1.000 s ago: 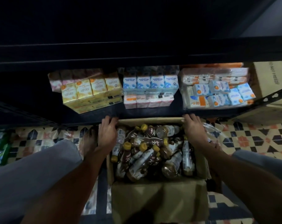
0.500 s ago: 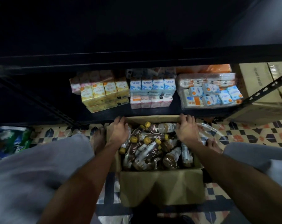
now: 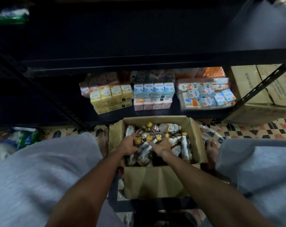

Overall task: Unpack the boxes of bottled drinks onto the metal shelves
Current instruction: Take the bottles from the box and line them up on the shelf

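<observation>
Both hands have moved from the box [image 3: 155,182] rim, centre frame, onto the bottles [image 3: 169,127]: left hand [image 3: 128,144] curls round one bottle [image 3: 137,141], right hand [image 3: 162,145] hold unclear; unloading likely starts.

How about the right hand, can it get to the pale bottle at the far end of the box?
Probably yes. The pale bottle lies uncovered atop the pile, the box is open, and the right hand is inside it, on brown bottles.
</observation>
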Motion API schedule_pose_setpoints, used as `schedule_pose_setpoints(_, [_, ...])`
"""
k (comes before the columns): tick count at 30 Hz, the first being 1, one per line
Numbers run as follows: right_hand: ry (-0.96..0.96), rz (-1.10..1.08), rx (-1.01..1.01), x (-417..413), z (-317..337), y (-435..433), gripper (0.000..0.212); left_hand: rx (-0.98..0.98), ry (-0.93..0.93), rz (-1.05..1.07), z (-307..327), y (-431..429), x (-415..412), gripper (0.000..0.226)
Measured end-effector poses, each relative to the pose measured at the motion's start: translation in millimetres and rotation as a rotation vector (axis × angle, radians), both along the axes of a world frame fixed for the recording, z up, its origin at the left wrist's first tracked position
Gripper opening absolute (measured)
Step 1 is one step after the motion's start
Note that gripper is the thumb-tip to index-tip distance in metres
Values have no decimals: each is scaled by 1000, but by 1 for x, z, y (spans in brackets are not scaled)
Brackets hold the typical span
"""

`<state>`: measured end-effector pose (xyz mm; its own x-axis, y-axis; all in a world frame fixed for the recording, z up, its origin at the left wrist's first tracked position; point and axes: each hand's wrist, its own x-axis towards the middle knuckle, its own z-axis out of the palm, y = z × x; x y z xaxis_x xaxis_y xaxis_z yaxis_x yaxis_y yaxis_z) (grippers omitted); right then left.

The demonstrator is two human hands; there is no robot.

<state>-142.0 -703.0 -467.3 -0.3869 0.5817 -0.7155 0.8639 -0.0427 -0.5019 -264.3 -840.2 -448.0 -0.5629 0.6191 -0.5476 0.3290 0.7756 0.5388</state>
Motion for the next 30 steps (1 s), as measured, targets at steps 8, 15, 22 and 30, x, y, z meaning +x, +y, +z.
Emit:
schedule_pose_setpoints(8, [163,-96,-144,3,-3,1,78,-16,-69,-1,-4,-3,-4,41])
schedule_pose_setpoints(15, [363,23,-313,15,-4,12,70,250,-70,221,-6,12,-4,48])
schedule_pose_setpoints(22, [360,60,-298,11,-9,13,56,5,-143,209,-2,29,4,45])
schedule_pose_setpoints(30, [332,102,-281,3,-3,2,56,-149,-219,2,-17,3,-13,60])
